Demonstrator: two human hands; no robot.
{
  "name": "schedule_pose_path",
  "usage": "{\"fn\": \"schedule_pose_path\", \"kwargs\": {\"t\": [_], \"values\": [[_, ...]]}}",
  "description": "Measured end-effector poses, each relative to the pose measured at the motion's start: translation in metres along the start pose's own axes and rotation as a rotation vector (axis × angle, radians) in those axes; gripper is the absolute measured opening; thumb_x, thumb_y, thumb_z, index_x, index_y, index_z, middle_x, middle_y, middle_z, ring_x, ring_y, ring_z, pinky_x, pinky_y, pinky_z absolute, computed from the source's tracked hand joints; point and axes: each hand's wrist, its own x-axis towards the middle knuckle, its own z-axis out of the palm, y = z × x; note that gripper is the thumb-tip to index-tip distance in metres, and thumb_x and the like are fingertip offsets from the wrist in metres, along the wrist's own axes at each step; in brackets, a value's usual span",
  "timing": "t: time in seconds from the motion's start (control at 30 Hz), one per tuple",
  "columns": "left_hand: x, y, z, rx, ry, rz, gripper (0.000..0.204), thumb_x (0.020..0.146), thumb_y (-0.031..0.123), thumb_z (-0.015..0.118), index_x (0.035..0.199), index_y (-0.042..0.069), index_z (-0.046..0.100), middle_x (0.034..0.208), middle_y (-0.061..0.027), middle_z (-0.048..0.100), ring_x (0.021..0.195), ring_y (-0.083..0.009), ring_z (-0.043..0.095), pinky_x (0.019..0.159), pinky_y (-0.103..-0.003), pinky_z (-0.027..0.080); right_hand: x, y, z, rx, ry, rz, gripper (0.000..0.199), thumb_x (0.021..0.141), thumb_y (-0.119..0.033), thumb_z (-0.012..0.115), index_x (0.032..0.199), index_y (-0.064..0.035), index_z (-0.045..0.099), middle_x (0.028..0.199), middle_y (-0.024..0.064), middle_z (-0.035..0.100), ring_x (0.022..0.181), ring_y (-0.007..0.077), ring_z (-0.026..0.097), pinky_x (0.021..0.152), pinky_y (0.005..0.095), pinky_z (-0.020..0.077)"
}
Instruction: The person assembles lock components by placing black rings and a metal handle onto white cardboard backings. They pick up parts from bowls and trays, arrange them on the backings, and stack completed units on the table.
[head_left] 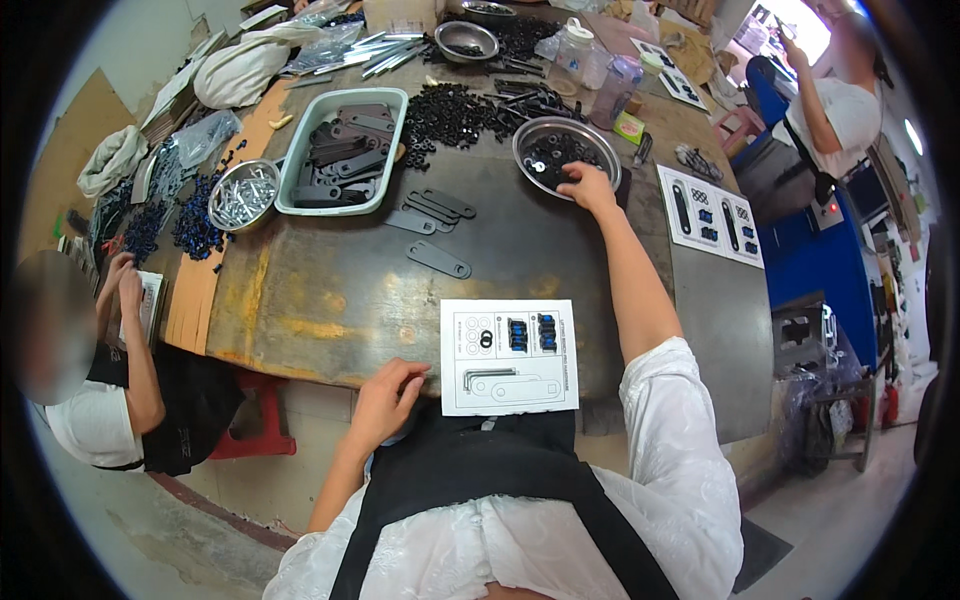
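Head view, right hand (588,184) over bowl (518,152), bottles (615,92) beyond, plates (438,260) left

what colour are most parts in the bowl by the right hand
The parts are mostly black, seen in the head view.

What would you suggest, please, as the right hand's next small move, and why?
Perhaps pinch one dark piece: the right hand is at the metal bowl holding many, and the printed sheet shows ring outlines.
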Motion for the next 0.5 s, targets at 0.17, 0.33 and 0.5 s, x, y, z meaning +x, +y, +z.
{"fn": "schedule_pose_path", "kwargs": {"t": [0.17,0.33,0.5], "values": [[-0.003,0.013,-0.001,0.057,-0.067,0.030,0.022,0.096,0.011,0.062,0.117,0.007,0.068,0.097,-0.0136,0.064,0.089,-0.0320,0.065,0.077,-0.037,0.052,0.018,-0.024,0.004,-0.302,-0.177,0.085,0.033,0.074,-0.026,0.087,0.103,-0.0119,0.079,0.100,0.0142,0.076,0.096,0.0328,0.072,0.089,0.0417,0.0562],[-0.015,0.005,-0.003,0.149,-0.025,0.023,0.022,0.095,0.011,0.062,0.116,0.008,0.068,0.098,-0.0130,0.065,0.090,-0.0337,0.066,0.078,-0.039,0.052,0.008,-0.009,0.001,-0.294,0.011,0.041,0.023,0.079,-0.020,0.081,0.100,-0.0111,0.078,0.095,0.0181,0.074,0.093,0.0368,0.072,0.085,0.0448,0.0565],[-0.022,-0.004,-0.005,0.136,0.000,-0.005,0.021,0.094,0.010,0.063,0.114,0.007,0.067,0.098,-0.0126,0.066,0.090,-0.0331,0.066,0.078,-0.040,0.053,-0.009,-0.025,-0.011,-0.070,0.140,-0.064,0.021,0.081,-0.021,0.078,0.097,-0.0078,0.078,0.092,0.0183,0.074,0.089,0.0352,0.072,0.081,0.0439,0.0560]]}}
